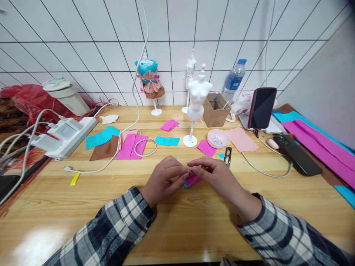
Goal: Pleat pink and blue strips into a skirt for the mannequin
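Observation:
Between my two hands, low over the table, is a small piece of magenta crepe paper (193,180) with a bit of blue at its lower left end. My left hand (166,180) pinches its upper left edge between thumb and fingers. Thumb and fingers of my right hand (217,177) are closed on the same paper from the right, covering part of it. Just beyond the right hand lies a dark craft knife (227,156), partly hidden. A white mini dress form (197,96) stands upright beyond my hands, beside a pink bowl (226,139) of small shiny beads.
Paper pieces lie around, including a blue strip (167,141) and a magenta square (131,147). A white cable (95,171) crosses the left side near a power strip (72,138). A dressed form (149,79), cardboard box (215,112), water bottle (234,79) and phones (299,155) stand or lie farther out.

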Demonstrator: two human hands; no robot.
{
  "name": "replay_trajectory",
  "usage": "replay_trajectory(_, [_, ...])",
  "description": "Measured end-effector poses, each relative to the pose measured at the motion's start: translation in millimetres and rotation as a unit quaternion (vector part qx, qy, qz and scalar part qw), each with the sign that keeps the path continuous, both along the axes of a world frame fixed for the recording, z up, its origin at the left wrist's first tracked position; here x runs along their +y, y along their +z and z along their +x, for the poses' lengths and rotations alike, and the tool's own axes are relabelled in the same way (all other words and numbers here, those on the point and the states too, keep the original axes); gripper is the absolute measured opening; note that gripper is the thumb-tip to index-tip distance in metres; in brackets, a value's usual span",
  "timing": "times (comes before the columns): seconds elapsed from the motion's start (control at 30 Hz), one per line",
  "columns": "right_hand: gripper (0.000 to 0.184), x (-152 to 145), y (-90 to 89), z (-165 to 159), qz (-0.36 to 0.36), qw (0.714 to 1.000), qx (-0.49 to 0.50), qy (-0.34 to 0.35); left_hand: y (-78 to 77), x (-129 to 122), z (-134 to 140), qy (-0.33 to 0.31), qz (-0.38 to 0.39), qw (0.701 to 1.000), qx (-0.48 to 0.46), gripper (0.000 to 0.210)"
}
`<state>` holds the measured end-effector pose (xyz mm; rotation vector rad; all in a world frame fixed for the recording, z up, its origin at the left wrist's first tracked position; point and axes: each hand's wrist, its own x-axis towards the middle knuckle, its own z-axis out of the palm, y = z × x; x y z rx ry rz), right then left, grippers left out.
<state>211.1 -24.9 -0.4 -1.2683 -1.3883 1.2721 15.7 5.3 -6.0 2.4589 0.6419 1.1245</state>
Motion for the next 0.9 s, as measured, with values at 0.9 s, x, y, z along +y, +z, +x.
replay_trajectory(0.9, [0.010,-9.1,-4.2,-0.4,0.265,0.933,-0.240,-0.042,-0.4,-2.2,1.3,0.051,0.019,0.991,0.126,0.018])
